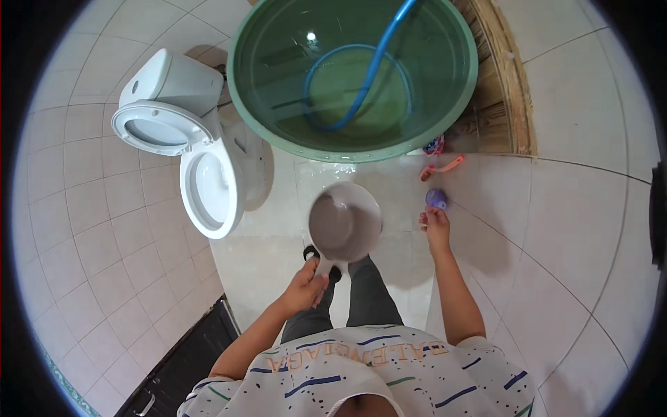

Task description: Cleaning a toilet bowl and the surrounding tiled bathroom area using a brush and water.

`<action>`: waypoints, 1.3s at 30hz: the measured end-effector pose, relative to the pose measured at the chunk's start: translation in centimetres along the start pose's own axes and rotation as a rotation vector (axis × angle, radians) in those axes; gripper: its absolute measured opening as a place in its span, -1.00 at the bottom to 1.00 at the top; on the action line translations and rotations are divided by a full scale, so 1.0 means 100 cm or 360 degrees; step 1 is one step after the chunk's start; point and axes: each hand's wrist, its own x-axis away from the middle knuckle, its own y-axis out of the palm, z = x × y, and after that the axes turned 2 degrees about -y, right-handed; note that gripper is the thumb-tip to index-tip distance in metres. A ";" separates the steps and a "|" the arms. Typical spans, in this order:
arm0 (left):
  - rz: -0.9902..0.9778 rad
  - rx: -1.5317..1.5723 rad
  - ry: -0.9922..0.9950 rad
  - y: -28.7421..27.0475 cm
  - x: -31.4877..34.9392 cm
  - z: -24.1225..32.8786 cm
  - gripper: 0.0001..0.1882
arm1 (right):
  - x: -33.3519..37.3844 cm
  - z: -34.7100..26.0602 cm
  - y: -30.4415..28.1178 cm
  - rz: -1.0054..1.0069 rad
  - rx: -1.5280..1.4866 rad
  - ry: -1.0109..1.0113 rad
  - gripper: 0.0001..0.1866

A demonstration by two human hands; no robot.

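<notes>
My left hand (304,288) is closed round the handle of a light grey plastic water dipper (353,226). The dipper's bowl faces up in front of my legs, with a glint on its bottom; I cannot tell how much water it holds. On the right, my right hand (435,226) has its fingers loosely bent and apart, just short of a small purple bottle (436,199). Whether the fingertips touch the bottle is unclear. Beyond the bottle lies an orange-handled brush (442,168).
A large green tub (243,115) of water stands ahead, a blue hose (372,76) dipping into it. To the left is a white toilet (233,177) with its lid raised. Wet patches shine on the tiled floor (267,257). A dark door (187,354) is at lower left.
</notes>
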 end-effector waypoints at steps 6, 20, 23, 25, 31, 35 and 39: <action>-0.0121 -0.0268 0.0526 -0.003 0.061 0.077 -0.81 | 0.048 -0.041 0.002 0.0110 -0.0066 -0.0193 -0.91; 0.0457 -0.0820 0.0739 -0.040 -0.085 0.210 -0.79 | 0.114 -0.009 0.012 0.0199 -0.0026 -0.0262 -0.91; -0.0010 0.0212 0.0806 -0.052 -0.066 0.202 -0.84 | 0.135 -0.008 0.020 0.0234 -0.0032 -0.0228 -0.91; -0.0084 0.0358 0.0865 -0.059 -0.042 0.187 -0.89 | 0.147 -0.011 0.029 0.0278 -0.0032 -0.0261 -0.91; -0.0237 0.0523 0.1139 -0.110 0.056 0.138 -0.90 | 0.163 -0.052 0.105 0.0027 0.0169 -0.0490 -0.88; -0.0044 0.0406 0.1050 -0.173 0.132 0.098 -0.82 | 0.161 -0.095 0.216 -0.0521 0.0023 -0.0223 -0.77; 0.0353 0.0091 0.0996 -0.244 0.188 0.048 -0.76 | 0.168 -0.122 0.363 -0.1020 -0.0450 0.0234 -0.68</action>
